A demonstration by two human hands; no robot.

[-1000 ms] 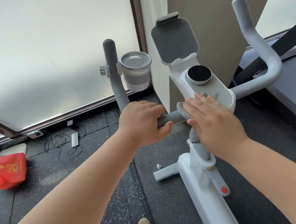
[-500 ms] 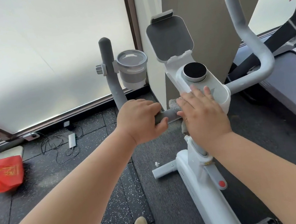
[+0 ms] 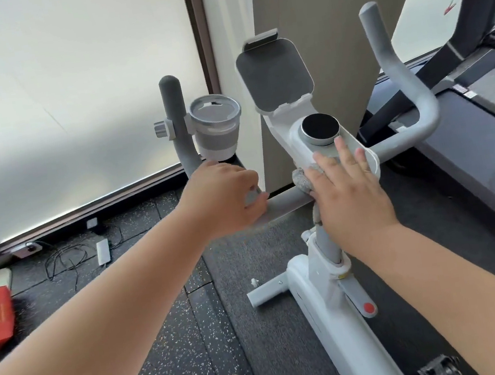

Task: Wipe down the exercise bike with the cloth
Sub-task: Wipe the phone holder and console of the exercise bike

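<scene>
Left hand [image 3: 225, 197] now with looser grip on handlebar [image 3: 287, 204]; right hand [image 3: 350, 194] flat on cloth [image 3: 301, 179] as before

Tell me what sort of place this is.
Probably a home workout corner or small gym room: a white exercise bike, a treadmill beside it on the right, and dark speckled rubber floor tiles along a frosted window.

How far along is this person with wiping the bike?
Nothing in view proves any part finished. In hand: the right hand presses the grey cloth flat against the near edge of the white console, while the left hand grips the left handlebar. Probably left: the phone holder, cup holder, right handlebar and lower white frame.
</scene>
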